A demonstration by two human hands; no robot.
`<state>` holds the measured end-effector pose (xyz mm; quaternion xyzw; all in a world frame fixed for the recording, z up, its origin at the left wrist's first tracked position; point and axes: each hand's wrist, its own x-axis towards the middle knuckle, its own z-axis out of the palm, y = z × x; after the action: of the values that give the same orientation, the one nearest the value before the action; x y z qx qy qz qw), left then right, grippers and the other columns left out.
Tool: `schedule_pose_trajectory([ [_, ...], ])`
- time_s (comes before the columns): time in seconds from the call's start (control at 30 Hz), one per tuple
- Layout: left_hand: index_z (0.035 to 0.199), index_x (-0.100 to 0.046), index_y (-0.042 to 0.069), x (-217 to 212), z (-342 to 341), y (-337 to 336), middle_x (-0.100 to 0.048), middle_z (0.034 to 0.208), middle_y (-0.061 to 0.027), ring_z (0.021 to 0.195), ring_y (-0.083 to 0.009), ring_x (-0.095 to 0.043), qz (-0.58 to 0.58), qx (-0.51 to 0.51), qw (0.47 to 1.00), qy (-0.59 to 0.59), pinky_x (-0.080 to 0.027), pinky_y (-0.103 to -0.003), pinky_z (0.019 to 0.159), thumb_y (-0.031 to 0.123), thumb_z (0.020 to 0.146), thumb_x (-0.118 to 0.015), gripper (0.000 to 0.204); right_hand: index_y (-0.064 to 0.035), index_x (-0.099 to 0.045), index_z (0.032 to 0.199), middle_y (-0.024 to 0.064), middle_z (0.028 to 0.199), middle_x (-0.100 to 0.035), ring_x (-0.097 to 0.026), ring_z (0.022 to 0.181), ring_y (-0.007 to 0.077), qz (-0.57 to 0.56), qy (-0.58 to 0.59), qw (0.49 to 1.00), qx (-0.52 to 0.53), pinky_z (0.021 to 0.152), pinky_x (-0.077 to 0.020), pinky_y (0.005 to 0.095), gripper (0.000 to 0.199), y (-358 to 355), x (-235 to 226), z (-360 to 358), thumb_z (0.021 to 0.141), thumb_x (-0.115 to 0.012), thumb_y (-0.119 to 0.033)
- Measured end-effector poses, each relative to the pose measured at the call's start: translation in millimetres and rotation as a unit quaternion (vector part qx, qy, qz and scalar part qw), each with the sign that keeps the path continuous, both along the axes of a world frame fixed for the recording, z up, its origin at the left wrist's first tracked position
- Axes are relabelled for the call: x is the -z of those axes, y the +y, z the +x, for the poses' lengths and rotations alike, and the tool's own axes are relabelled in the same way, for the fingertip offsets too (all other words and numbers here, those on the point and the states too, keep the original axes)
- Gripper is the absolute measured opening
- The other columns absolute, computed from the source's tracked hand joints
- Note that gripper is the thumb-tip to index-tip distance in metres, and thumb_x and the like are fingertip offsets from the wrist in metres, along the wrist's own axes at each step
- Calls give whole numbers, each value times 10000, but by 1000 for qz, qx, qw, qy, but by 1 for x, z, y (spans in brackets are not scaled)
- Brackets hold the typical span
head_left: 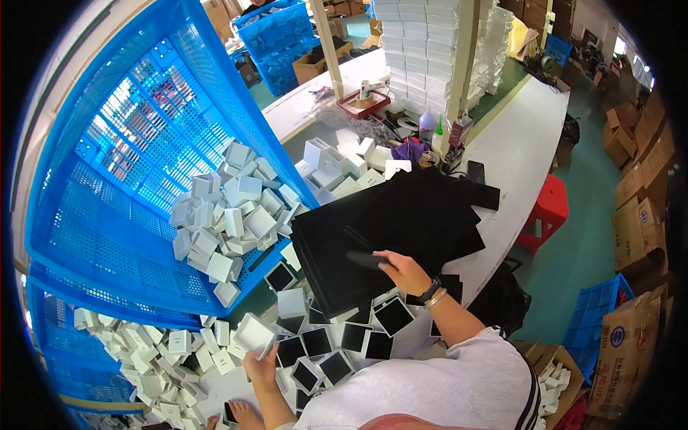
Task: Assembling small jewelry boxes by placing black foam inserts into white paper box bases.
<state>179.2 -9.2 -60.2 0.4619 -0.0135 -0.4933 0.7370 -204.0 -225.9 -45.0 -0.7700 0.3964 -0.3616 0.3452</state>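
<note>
**Bench stock, head view: hands, boxes, black pads**

1. Right hand (403,272): I see it closed on a small black pad (365,259), thumb and fingers pinching it, over the near edge of the black sheet stack (401,222). Wrist wears a watch and bangle.
2. Left hand (262,364): gripping a white box (254,334) by its lower corner, box tilted, held just above the bench. Fingertips partly hidden behind the box.
3. Open boxes w/ black insides (337,344): approx. a dozen, lying between the two hands and below the sheet stack; some cut off by my sleeve (459,387).
4. Tilted blue crate (107,179): propped up at left, white boxes (229,222) heaped at its lower lip. Second crate beneath, mostly cut off by the frame rim.
5. Loose white boxes (158,351): spread over the bench lower left; count can't be made out.
6. Far end: white box piles (423,50), bottles, small items; too small to tell apart.
7. Red stool (548,211) beside the bench, right.
8. Cardboard cartons (638,229) at right rim, bent by the lens.
</note>
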Motion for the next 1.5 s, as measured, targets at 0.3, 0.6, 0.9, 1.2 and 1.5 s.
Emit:
schedule_pose_trajectory([
  [0.3, 1372, -324, 100, -62, -144, -12, -469, 1304, -103, 1163, -244, -509, -18, 83, 978, -189, -499, -422, 901, 188, 965, -472, 441, -53, -577, 1220, 158, 1358, -478, -432, 1287, 309, -207, -96, 957, -180, 1076, -353, 400, 429, 97, -61, 83, 792, -579, -22],
  [0.6, 1367, -326, 86, -55, -170, 2, -488, 1277, -91, 1152, -200, -509, -53, 22, 962, -267, -455, -333, 936, 427, 999, -362, 503, -57, -581, 1231, 189, 1391, -438, -409, 1302, 336, -251, 29, 942, -220, 1014, -399, 403, 463, 123, -68, 89, 770, -610, -47],
  [0.9, 1360, -270, 23, -61, -177, 37, -456, 1274, -120, 1153, -182, -470, -29, 41, 945, -325, -393, -321, 980, 156, 941, -534, 512, 26, -353, 1392, 231, 1525, -151, -92, 1433, 346, -114, 61, 915, -381, 1142, -50, 486, 641, 151, -74, 87, 893, -577, -308],
  [1.2, 1327, -338, 28, -52, -159, 66, -498, 1233, -104, 1140, -173, -488, -2, 143, 937, -319, -404, -321, 967, 112, 843, -652, 583, 35, -521, 1163, 92, 1063, -619, -588, 960, 151, 414, -123, 856, -283, 851, -476, 285, 403, 132, -42, 99, 844, -687, -145],
  [1.5, 1316, -374, 44, -43, -115, 87, -589, 1147, -109, 1034, -180, -587, 75, 181, 914, -356, -471, -303, 876, -21, 758, -692, 646, 18, -479, 1201, 93, 1004, -634, -606, 895, 133, 471, -27, 824, -313, 768, -495, 287, 459, 145, -24, 113, 882, -658, -261],
])
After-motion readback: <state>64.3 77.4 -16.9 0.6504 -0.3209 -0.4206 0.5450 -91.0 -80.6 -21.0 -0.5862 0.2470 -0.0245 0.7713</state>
